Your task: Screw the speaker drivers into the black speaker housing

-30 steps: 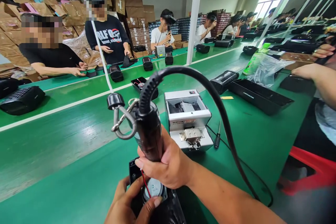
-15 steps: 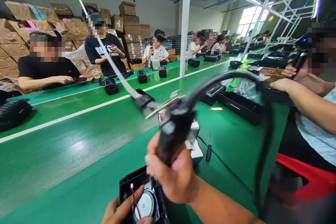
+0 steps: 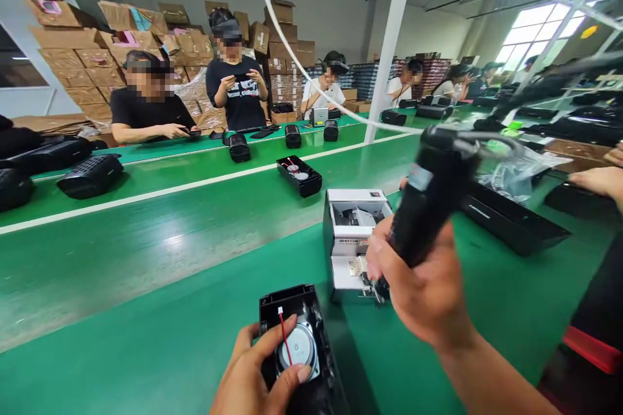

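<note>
Grips the black electric screwdriver (image 3: 433, 201) in the right hand (image 3: 418, 292), fingers wrapped tight round its barrel, tip angled down just below the knuckles. Brings that tip to the outlet at the front of the white screw feeder (image 3: 350, 233), right beside the fingertips; cannot tell whether it touches, since the hand hides the spot. Pins the open black speaker housing (image 3: 292, 301) to the green belt (image 3: 121, 285) with the left hand (image 3: 257, 376), fingers spread, thumb and forefinger resting on the rim of the round speaker cone (image 3: 299, 347) with a red wire (image 3: 283, 337) between them. Looks like the step of picking a screw from the feeder. Calls next for lifting the tip clear, swinging it across toward the left fingers, and setting it upright over a screw hole in the housing while keeping the housing pinned.
</note>
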### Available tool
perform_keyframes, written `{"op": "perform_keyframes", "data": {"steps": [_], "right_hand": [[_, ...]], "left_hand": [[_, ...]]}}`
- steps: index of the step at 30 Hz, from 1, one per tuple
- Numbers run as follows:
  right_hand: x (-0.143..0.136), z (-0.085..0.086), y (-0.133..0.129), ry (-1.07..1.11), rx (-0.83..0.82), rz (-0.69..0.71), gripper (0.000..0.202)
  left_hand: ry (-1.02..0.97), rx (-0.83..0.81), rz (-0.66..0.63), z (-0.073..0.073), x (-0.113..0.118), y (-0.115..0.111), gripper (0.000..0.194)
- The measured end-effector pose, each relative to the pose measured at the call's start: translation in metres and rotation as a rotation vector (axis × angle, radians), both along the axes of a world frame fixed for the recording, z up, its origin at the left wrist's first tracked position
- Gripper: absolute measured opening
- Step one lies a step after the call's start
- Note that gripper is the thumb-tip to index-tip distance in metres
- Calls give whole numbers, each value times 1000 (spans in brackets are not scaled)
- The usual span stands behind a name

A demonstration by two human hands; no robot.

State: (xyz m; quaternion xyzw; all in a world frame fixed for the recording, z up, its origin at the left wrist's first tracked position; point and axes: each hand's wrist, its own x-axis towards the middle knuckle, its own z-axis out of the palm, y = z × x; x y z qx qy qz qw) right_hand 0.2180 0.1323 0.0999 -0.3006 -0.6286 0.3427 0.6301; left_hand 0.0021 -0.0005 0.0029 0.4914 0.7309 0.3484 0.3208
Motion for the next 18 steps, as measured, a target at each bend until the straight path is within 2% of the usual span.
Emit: {"op": "perform_keyframes", "data": {"steps": [2,4,7,10,12,15,18], "right_hand": [[-2,8,-13,44,-176,132,17],[-3,15,-30,166,-238,219,14],[-9,16,-57,363,-144,282,45],[-19,3,-77,427,-43,345,67],[-27,-10,-83,408,-54,332,75],[-37,-27,-84,363,-128,283,79],[-40,-35,-82,350,-145,269,79]], "left_hand": [[-6,-20,4,5,5,-1,58],[-17,-27,9,10,9,-2,57],[-38,-36,16,20,16,-3,55],[-42,-78,30,32,20,-2,54],[-49,-98,38,39,22,-2,54],[-70,-119,47,46,24,-1,54],[-79,-124,49,50,26,-1,53]]}}
